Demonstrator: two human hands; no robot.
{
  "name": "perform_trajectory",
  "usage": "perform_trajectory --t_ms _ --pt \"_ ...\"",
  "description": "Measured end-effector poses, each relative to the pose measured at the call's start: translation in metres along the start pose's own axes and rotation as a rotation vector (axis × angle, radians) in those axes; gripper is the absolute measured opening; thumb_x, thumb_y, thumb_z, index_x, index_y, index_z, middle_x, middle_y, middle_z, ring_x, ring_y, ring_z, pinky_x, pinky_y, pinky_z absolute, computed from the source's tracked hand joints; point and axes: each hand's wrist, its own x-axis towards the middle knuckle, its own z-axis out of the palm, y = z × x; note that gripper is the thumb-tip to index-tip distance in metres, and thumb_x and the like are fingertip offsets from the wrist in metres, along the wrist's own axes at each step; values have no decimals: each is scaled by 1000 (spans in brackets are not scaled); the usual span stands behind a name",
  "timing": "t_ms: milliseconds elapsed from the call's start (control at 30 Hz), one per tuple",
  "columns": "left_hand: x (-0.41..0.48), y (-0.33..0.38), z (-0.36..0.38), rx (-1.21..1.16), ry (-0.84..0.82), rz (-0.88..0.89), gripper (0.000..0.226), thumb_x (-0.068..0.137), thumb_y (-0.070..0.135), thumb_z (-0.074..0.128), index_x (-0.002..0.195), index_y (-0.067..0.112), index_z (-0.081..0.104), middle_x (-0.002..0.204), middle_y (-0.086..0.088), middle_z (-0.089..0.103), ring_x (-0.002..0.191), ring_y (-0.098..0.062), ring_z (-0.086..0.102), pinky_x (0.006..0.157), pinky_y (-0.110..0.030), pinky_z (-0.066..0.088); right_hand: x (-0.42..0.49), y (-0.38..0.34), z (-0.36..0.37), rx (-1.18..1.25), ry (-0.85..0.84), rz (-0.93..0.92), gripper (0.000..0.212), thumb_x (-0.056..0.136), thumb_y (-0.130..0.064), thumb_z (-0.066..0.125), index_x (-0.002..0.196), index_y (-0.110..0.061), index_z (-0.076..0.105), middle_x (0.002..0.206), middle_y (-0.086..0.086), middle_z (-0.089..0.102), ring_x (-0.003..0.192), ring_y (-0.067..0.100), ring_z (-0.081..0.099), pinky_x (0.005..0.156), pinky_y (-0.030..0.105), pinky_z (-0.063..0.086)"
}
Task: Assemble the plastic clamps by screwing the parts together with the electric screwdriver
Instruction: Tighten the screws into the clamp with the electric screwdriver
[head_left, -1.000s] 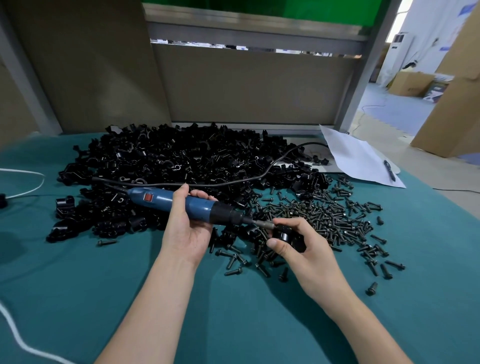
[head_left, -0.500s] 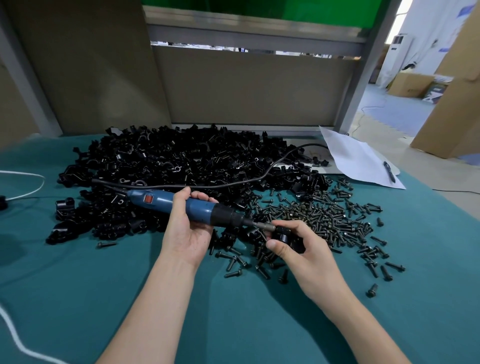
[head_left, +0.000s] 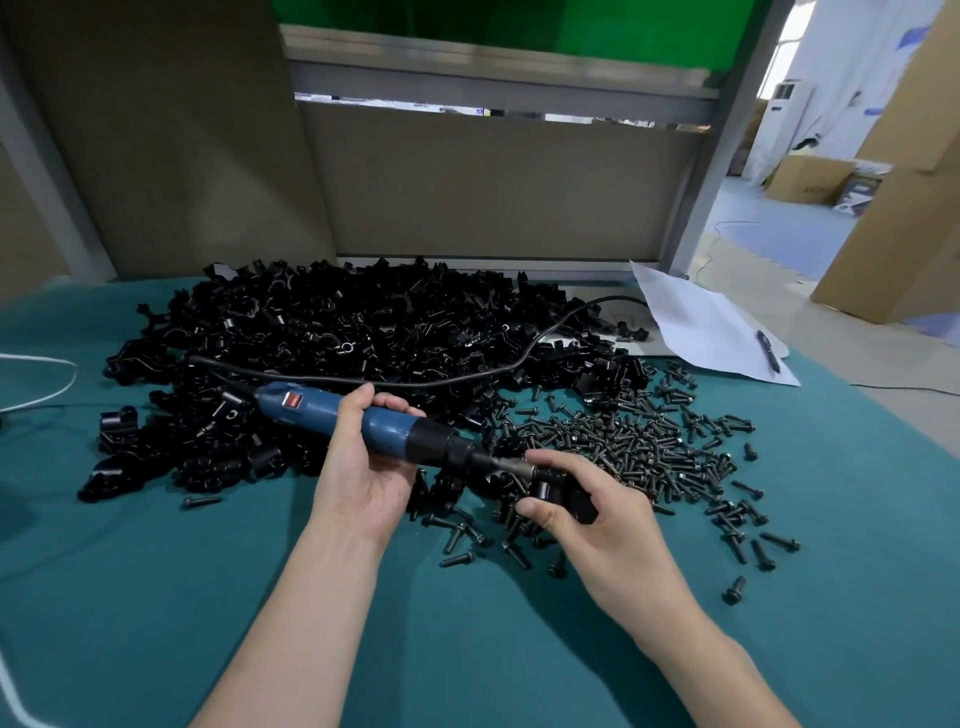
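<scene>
Left hand: the left hand (head_left: 363, 467) is wrapped round the blue barrel of the electric screwdriver (head_left: 384, 423), thumb on top, holding the tool nearly level over the middle of the desk (head_left: 156, 597).
Right hand: the right hand (head_left: 597, 525) pinches a black plastic clamp (head_left: 569, 496) between its thumb and curled fingers, just right of the desk's middle and lifted off the cloth.
Bit and clamp: the metal bit runs straight into the clamp's left face. The screw itself is hidden by the fingers, so it probably sits under the bit, though I cannot confirm that.
Change: almost nothing has moved over the last second. Both grips are the same and the bit has stayed in the clamp, with only a slight drift of hands and tool.
Meaning: this looks like a screw being driven home, with this clamp still unfinished.
Stock: a large pile of clamp parts (head_left: 337, 338) lies toward the far edge, and loose screws (head_left: 639, 441) are spread toward the right edge.
Cable: the tool's black cable (head_left: 467, 376) arcs over the pile toward the far right corner.
Elsewhere: a sheet of paper (head_left: 701, 327) with a pen (head_left: 768, 351) on it lies at the far right corner, and a white cord (head_left: 47, 384) lies by the left edge.
</scene>
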Motion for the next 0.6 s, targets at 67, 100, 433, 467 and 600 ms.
perform_trajectory --t_ms 67,100,433,467,600 --pt "0 -1 0 -21 1 -7 27 94 15 69 113 16 49 77 -2 64 62 -13 67 65 -32 60 0 1 -1 -17 5 -13 37 83 -59 68 118 -64 59 80 10 63 57 6 39 51 22 35" --pt "0 -1 -1 -43 5 -11 33 93 16 70 118 17 48 85 -5 65 66 -14 68 68 -33 60 0 1 -1 -26 7 -15 35 85 -57 69 118 -64 59 80 9 62 56 6 39 52 19 34" --pt "-2 4 -3 -147 25 7 48 97 39 59 132 8 48 109 -16 63 87 -29 71 92 -43 57 1 0 -4 14 4 69 30 90 -49 73 114 -63 60 100 -19 71 80 22 66 68 30 56" --pt "-3 4 -3 -149 32 15 48 98 40 57 131 7 48 110 -16 63 87 -29 71 93 -44 56 1 0 -4 23 20 71 30 90 -49 73 113 -63 61 102 -21 71 83 21 67 71 30 56" --pt "-5 6 -5 -126 61 24 45 101 39 51 130 4 49 119 -18 66 102 -31 72 100 -47 53 2 -3 -8 182 83 76 25 92 -39 75 110 -55 67 106 -22 74 90 7 72 80 15 55"
